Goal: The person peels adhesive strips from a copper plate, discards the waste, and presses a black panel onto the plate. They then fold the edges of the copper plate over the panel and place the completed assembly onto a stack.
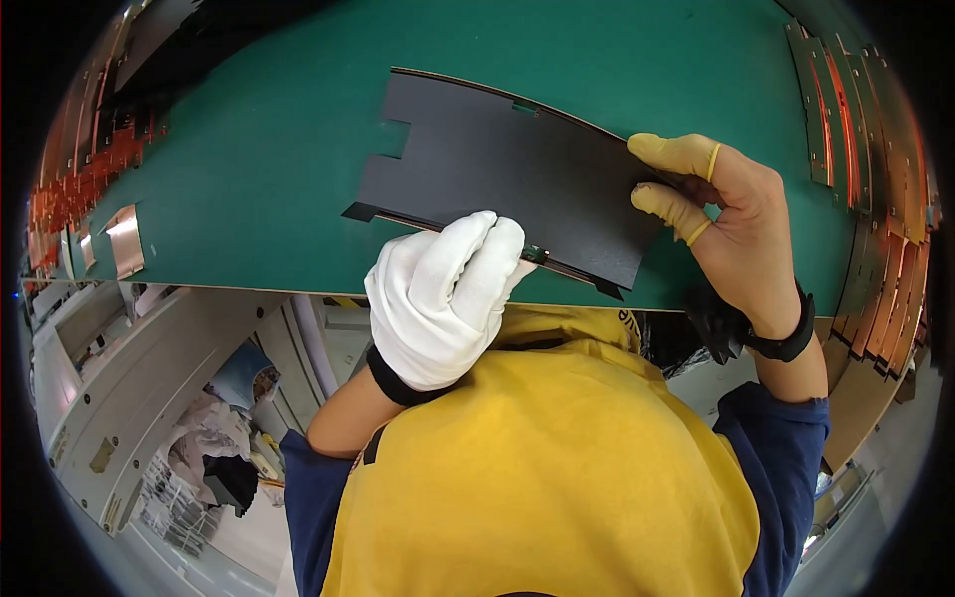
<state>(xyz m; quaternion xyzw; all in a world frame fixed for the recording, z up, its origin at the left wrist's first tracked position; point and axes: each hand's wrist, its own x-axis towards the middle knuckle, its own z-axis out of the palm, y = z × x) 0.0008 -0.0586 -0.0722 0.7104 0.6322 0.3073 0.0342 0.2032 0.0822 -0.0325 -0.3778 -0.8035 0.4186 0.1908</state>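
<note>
A flat dark grey sheet panel (497,169) with a notch in its left end and small cut-outs along its long edges lies at a slant over the green tabletop. My left hand (438,298), in a white glove, is closed on the panel's near edge, its fingers bunched near a cut-out. My right hand (731,209) wears yellow finger cots on two fingers. It grips the panel's right end, one covered finger at the far corner and the other over the dark face. Its remaining fingers are mostly hidden.
Stacked dark and copper-coloured sheets (865,149) line the right side of the green table (269,179). More orange-copper pieces (95,179) are piled at the left, with a small copper strip (125,242) near the front edge. Black material (189,60) lies at the far left.
</note>
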